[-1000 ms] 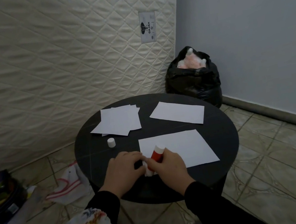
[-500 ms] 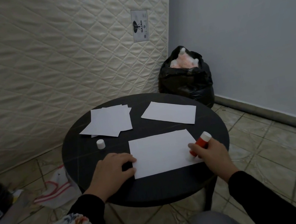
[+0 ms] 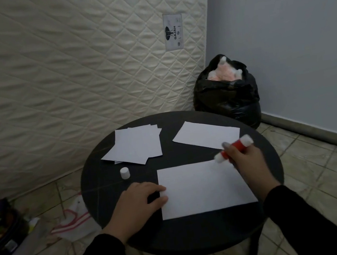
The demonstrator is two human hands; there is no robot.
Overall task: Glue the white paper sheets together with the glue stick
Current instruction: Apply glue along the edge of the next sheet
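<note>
White rectangular paper sheet (image 3: 203, 188) is lying under my fingertips: my left hand (image 3: 138, 205) is pressing its left edge flat while my right hand (image 3: 245, 159) is gripping the red-and-white glue stick (image 3: 234, 149), tip at the sheet's far right corner. I'm judging gluing underway; next, another sheet (image 3: 206, 135) from beyond goes on top.

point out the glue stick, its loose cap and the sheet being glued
red glue stick (image 3: 235, 147), head view, red barrel
small white cap (image 3: 125, 173), head view, side wall
near white paper sheet (image 3: 204, 190), head view, bare middle
</note>
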